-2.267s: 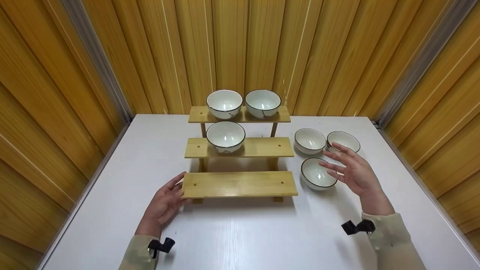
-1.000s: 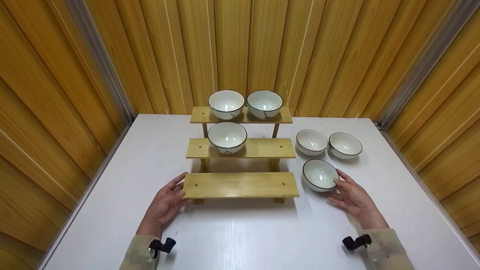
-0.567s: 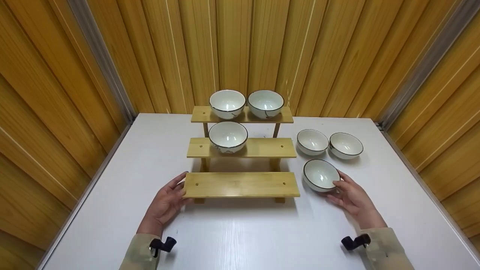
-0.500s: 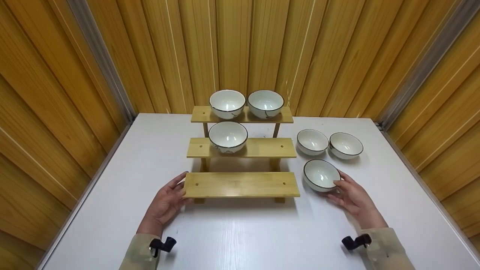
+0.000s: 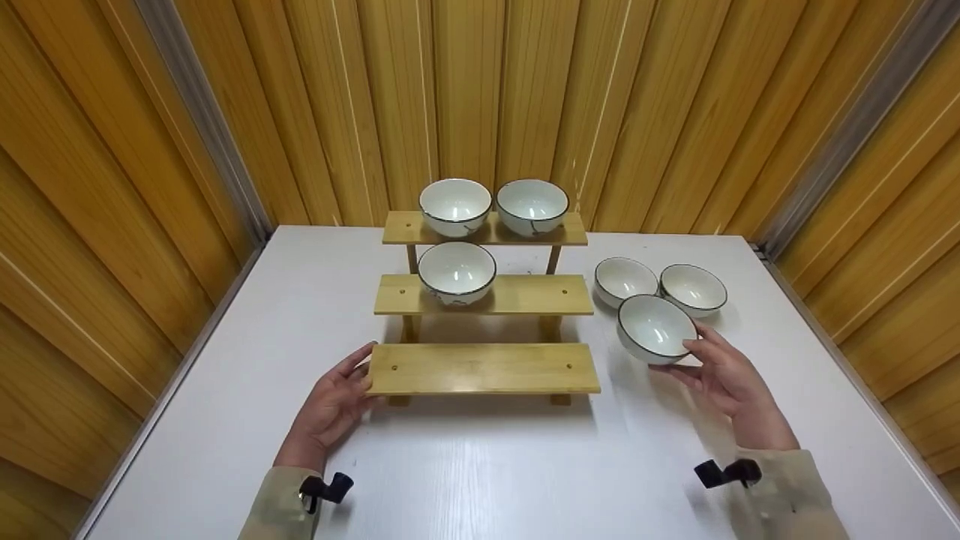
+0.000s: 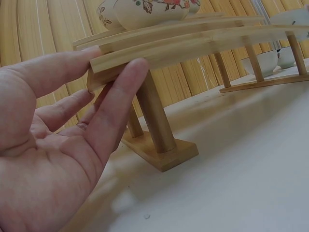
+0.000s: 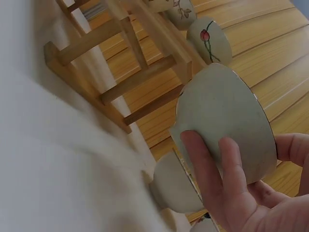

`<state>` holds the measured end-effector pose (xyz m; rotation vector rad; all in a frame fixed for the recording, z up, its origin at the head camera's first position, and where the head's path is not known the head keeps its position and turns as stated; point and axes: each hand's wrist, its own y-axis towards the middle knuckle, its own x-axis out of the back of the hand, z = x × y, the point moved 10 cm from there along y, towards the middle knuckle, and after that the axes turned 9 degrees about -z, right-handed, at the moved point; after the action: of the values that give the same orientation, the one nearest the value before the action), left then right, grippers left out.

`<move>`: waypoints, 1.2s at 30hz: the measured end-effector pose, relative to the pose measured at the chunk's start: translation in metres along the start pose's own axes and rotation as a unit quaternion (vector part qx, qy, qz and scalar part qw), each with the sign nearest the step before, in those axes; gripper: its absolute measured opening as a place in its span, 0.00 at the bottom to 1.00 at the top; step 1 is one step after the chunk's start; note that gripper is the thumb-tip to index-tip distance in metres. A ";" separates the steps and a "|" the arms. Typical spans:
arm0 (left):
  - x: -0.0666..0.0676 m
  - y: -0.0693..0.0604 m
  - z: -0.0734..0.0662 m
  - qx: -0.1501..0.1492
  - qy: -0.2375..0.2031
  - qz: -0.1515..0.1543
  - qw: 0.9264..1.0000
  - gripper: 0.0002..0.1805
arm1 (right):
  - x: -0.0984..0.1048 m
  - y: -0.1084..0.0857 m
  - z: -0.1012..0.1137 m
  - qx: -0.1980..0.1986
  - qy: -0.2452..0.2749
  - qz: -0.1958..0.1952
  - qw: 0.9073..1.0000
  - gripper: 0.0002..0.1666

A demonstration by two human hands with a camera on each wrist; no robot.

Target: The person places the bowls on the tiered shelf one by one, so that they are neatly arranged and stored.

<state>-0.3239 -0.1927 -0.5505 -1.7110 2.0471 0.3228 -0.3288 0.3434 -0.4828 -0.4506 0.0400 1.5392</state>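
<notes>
My right hand [image 5: 731,379] grips a white, dark-rimmed bowl [image 5: 654,330] by its right side, thumb at the rim and fingers underneath. The right wrist view shows this bowl [image 7: 224,116] raised off the table, fingers spread under its pale outside. My left hand [image 5: 334,409] holds the left end of the lowest board on a three-tier wooden display stand [image 5: 480,371]. Up close, its fingers [image 6: 120,92] lie above and below the board's end. Two bowls, one left [image 5: 455,206] and one right [image 5: 532,206], sit on the top tier; a third bowl [image 5: 456,271] stands on the middle tier's left.
Two more bowls, one nearer the stand [image 5: 625,279] and one farther right [image 5: 694,287], stand on the white table [image 5: 450,472] just behind the held bowl. Wood-patterned walls [image 5: 465,90] enclose the back and sides. A black wrist camera [image 5: 326,489] is strapped to each sleeve.
My right hand came down to the front bowl on the table, took hold of its side and lifted it up, slightly back and rightward. My left hand stays at the stand.
</notes>
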 end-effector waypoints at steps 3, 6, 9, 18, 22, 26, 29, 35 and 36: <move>0.001 0.001 0.001 0.004 0.001 -0.012 1.000 0.34 | -0.010 -0.002 0.012 0.012 0.004 0.022 1.000 0.31; 0.000 0.001 0.001 0.000 0.002 -0.005 1.000 0.35 | -0.021 -0.002 0.025 0.028 0.013 0.049 0.998 0.29; -0.002 0.001 0.001 -0.003 -0.005 0.004 1.000 0.34 | -0.030 0.000 0.034 0.037 0.026 0.064 0.997 0.25; 0.000 0.001 0.001 -0.004 -0.012 -0.005 1.000 0.34 | -0.058 0.011 0.046 0.017 0.001 0.039 0.999 0.38; 0.001 0.002 0.002 -0.003 -0.006 -0.010 1.000 0.36 | -0.073 0.018 0.048 0.012 -0.019 0.037 0.999 0.42; 0.000 0.002 0.002 -0.001 0.002 -0.015 1.000 0.38 | -0.090 0.026 0.048 0.015 -0.031 0.042 0.999 0.41; 0.000 0.002 0.002 0.000 0.005 -0.017 1.000 0.38 | -0.103 0.032 0.047 0.020 -0.027 0.053 0.998 0.37; 0.001 0.002 0.002 -0.001 0.004 -0.011 1.000 0.37 | -0.126 0.043 0.045 0.018 -0.018 0.066 0.998 0.28; 0.001 0.002 0.002 -0.001 0.003 -0.010 1.000 0.36 | -0.130 0.045 0.045 0.016 -0.020 0.067 0.997 0.29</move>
<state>-0.3259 -0.1924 -0.5530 -1.7340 2.0326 0.3138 -0.3895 0.2317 -0.4137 -0.3978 0.0657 1.6760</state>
